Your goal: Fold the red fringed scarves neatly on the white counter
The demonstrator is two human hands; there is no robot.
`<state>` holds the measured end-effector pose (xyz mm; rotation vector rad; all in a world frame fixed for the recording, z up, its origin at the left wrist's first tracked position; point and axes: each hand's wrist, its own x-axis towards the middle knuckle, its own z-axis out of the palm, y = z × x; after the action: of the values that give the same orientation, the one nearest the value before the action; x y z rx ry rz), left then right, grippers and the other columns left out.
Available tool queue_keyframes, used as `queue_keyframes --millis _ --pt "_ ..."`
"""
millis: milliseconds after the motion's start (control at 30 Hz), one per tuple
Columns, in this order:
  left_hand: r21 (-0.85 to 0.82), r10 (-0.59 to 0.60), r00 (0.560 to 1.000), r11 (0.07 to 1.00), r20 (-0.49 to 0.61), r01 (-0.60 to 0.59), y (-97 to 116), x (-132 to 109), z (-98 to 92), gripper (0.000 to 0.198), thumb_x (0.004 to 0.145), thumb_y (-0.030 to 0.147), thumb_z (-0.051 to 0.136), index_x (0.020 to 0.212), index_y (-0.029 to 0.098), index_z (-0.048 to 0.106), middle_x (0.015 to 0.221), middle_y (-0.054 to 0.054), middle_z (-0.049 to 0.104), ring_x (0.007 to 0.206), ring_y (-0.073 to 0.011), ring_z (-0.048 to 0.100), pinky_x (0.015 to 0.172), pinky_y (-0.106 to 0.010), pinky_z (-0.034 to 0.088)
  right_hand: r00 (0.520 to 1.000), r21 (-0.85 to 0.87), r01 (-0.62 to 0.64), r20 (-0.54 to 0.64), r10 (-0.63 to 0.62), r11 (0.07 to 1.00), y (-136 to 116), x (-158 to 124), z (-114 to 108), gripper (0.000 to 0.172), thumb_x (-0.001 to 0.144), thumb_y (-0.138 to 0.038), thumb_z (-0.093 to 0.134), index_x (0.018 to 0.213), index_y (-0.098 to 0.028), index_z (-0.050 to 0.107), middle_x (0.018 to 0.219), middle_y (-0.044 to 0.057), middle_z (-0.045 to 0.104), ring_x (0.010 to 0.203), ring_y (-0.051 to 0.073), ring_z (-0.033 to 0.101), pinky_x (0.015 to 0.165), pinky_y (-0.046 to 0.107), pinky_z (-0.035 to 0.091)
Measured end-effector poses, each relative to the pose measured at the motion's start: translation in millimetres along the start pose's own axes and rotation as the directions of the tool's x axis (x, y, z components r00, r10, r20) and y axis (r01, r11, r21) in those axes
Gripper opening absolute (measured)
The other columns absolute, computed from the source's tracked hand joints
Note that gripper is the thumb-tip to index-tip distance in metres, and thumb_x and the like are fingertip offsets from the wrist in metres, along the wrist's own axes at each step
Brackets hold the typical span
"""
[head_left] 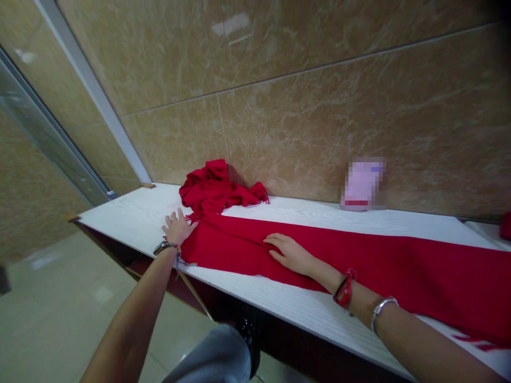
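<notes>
A long red scarf (383, 260) with fringed ends lies stretched along the white tabletop, running out past the right edge of the view. My left hand (178, 227) rests at its left fringed end, fingers spread and pointing away from me. Flat on the cloth, farther right, lies my right hand (291, 252) with its fingers extended; a shallow crease runs through the fabric near its fingertips. Just behind the scarf's left end sits a crumpled heap of red fringed cloth (217, 189), close to the wall.
A blurred pink card or packet (362, 183) leans on the marbled tile wall (303, 127). The white table (131, 213) has open shelving beneath. At far right, part of a red item (505, 226) shows. My knee (217, 356) is near the table's front edge.
</notes>
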<state>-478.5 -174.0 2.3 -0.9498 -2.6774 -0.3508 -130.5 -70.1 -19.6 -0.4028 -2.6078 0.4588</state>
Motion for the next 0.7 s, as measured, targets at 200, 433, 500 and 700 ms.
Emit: queue_keyframes --millis 200,433,500,700 --pt "-0.034 -0.317 0.946 0.948 -0.073 0.315 -36 23 -6.4 0.076 0.077 0.046 0.044 0.138 0.008 0.018 0.131 -0.027 0.035 0.123 -0.0423 0.028 0.091 -0.057 0.030 1.000 -0.015 0.005 0.012 -0.005 1.000 -1 0 -2 0.035 0.081 -0.018 0.046 0.115 -0.013 0.056 0.119 0.013 0.055 0.112 0.022 0.048 0.099 0.039 0.036" --pt "-0.031 0.094 0.994 0.995 0.053 -0.092 -13 14 -2.9 0.085 0.074 0.060 0.044 0.140 0.016 0.015 0.143 -0.019 0.022 0.131 -0.0361 0.015 0.098 -0.053 0.024 0.999 -0.018 -0.016 0.045 0.016 1.000 -5 1 -4 0.037 0.082 -0.018 0.045 0.116 -0.008 0.056 0.121 0.016 0.054 0.113 0.023 0.048 0.100 0.038 0.035" --pt "-0.024 0.024 0.994 0.999 0.107 -0.021 -11 13 3.0 0.083 0.074 0.061 0.041 0.141 0.018 0.015 0.143 -0.018 0.020 0.131 -0.0383 0.013 0.097 -0.058 0.021 0.999 -0.028 -0.017 0.049 0.018 0.999 -5 1 -4 0.038 0.082 -0.018 0.044 0.117 -0.007 0.055 0.121 0.016 0.054 0.114 0.023 0.047 0.101 0.037 0.034" --pt "-0.025 -0.287 0.954 0.958 -0.085 0.286 -34 22 1.7 0.072 0.080 0.049 0.039 0.139 0.013 0.020 0.137 -0.026 0.027 0.126 -0.0451 0.019 0.092 -0.064 0.023 1.000 -0.002 0.003 0.011 -0.003 1.000 -3 0 -2 0.038 0.081 -0.018 0.045 0.118 -0.011 0.053 0.121 0.015 0.055 0.113 0.022 0.048 0.099 0.039 0.036"
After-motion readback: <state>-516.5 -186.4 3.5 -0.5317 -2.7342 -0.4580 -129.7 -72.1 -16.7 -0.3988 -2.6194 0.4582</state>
